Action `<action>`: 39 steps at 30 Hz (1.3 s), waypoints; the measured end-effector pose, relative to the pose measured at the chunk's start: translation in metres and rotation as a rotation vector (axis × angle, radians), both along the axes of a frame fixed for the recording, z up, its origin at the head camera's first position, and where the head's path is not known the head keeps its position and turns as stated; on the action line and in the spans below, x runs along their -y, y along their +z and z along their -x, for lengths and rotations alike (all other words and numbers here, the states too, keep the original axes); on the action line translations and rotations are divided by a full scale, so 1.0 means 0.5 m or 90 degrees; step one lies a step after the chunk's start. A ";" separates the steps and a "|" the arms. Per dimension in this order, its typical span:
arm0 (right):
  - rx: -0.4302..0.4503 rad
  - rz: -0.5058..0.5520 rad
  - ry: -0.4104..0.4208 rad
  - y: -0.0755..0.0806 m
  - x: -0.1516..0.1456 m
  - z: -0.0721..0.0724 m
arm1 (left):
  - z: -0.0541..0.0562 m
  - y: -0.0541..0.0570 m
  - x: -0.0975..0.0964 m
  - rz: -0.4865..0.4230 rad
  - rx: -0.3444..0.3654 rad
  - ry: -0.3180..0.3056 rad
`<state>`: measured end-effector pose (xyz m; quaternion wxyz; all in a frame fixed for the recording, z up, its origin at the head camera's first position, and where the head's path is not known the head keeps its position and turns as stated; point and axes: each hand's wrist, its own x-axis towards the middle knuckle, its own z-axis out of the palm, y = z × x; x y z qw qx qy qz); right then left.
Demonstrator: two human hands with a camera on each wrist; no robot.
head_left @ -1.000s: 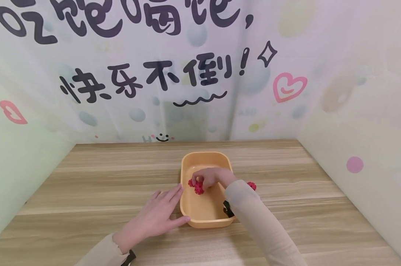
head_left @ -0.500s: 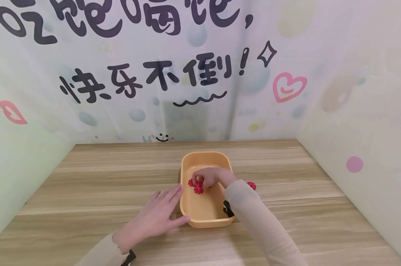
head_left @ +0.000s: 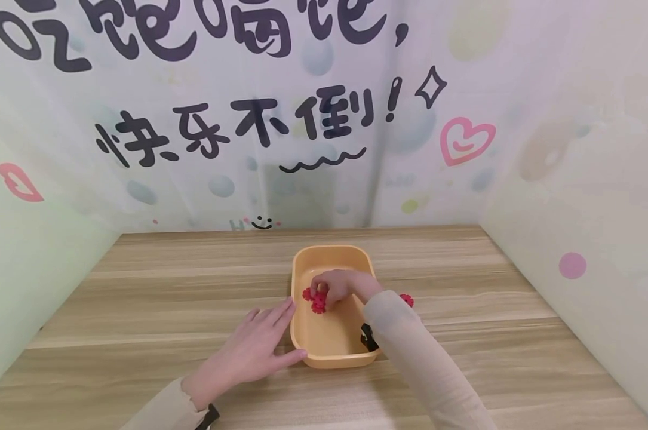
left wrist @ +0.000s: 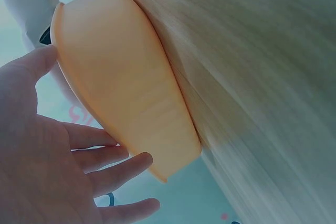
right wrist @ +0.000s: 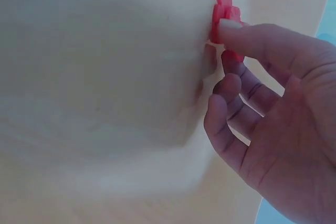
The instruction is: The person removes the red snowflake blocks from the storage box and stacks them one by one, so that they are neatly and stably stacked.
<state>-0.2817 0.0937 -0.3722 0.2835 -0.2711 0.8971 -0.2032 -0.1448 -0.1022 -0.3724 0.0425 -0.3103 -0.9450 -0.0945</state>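
Note:
An orange plastic bin (head_left: 337, 362) stands on the wooden table. Its near left side meets my left hand (head_left: 245, 352), whose fingers are extended and touch the rim, with the thumb at the near corner. In the left wrist view the fingertips lie along the bin's outer wall (left wrist: 126, 66). Inside the bin, my right hand (head_left: 341, 283) pinches a small cluster of red snowflake discs (head_left: 319, 306) between thumb and forefinger. The right wrist view has the joined discs (right wrist: 222, 17) close to the bin floor; the other fingers are loosely bent. The hand partly hides the cluster.
Another red snowflake disc (head_left: 407, 300) shows right of the bin, partly behind the right sleeve (head_left: 420, 352). A black object (head_left: 367, 338) sits under that forearm, at the bin's near right corner. A printed curtain (head_left: 324, 197) and side walls border the wooden table (head_left: 168, 286).
The red disc cluster in my right hand has shifted very slightly left and up. Both hands and the bin stay practically where they were.

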 end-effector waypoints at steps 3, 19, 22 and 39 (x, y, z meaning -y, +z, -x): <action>-0.019 0.010 0.022 0.005 -0.002 0.001 | 0.000 0.000 0.001 0.001 0.001 0.000; -0.022 -0.027 0.033 -0.006 -0.004 0.006 | -0.001 0.001 0.000 0.002 -0.010 -0.002; -0.025 -0.038 0.024 -0.006 -0.002 0.005 | -0.001 0.001 0.000 0.003 -0.012 -0.003; -0.090 -0.050 0.030 -0.001 0.002 0.000 | 0.000 -0.001 0.000 -0.005 -0.004 0.000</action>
